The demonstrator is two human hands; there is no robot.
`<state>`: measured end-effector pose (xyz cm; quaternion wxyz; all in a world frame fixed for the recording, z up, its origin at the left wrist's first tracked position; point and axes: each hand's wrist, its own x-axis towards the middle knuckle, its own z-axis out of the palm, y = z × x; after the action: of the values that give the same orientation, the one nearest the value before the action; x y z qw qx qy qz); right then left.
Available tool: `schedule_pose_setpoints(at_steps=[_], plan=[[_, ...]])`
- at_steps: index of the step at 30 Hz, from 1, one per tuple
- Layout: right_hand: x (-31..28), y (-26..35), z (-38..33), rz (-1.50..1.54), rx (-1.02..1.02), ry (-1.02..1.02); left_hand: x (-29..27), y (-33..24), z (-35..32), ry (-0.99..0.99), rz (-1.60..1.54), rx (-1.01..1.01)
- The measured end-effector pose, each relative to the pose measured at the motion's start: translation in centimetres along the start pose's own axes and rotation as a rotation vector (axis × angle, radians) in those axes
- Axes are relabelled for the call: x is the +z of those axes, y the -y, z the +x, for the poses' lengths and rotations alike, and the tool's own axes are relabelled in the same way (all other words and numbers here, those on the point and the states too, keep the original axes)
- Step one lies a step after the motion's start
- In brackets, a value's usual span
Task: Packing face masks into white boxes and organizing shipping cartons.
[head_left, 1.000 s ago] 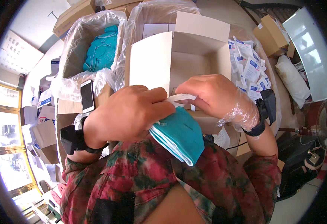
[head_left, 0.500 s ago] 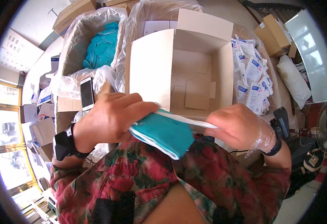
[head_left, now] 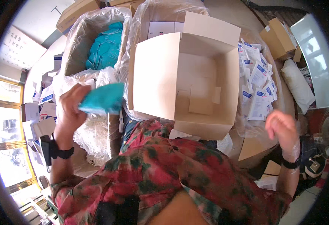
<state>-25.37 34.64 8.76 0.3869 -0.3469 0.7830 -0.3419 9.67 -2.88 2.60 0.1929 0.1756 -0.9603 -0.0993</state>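
A folded teal face mask point(head_left: 103, 98) is gripped by my left hand point(head_left: 71, 107), out to the left over the plastic-lined box. It is slightly blurred. The fingers close on one end of the mask, and its other end points right. Well apart, at the right, my right hand point(head_left: 282, 129) is raised with its fingers curled in and nothing seen in them. It is nearest to the heap of white printed packets point(head_left: 260, 80). Between the hands stands an open cardboard box point(head_left: 209, 71), its flaps folded out and loose cardboard pieces inside.
Beyond my left hand, a plastic-lined carton point(head_left: 72, 56) holds a pile of teal masks point(head_left: 106, 47). White stringy scraps point(head_left: 95, 140) fill a box below that hand. A white sack point(head_left: 295, 84) and a brown carton point(head_left: 277, 39) lie at the far right.
My right hand has let go of the white strap on the mask and moved right. My left hand has carried the mask left, over where the phone was showing.
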Motion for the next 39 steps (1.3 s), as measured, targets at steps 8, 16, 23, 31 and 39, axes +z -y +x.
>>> schedule_pose_setpoints(at_steps=[8,16,23,31,39], plan=[[7.4,0.7,7.0,0.739,-0.231,0.117,1.1,-6.2,3.5,0.054,-0.114,0.494],[10.6,6.0,11.4,0.389,-0.343,0.345,2.3,-7.6,4.2,-0.018,-0.155,0.679],[13.0,6.6,11.4,-0.312,-0.865,0.212,2.5,-8.6,5.2,0.062,-0.199,0.724],[13.7,6.7,12.3,-0.514,-0.909,0.235,2.9,-9.1,5.6,0.116,-0.228,0.799],[12.6,6.2,13.9,-0.241,-0.929,0.355,2.4,-9.4,5.6,0.146,-0.216,0.803]])
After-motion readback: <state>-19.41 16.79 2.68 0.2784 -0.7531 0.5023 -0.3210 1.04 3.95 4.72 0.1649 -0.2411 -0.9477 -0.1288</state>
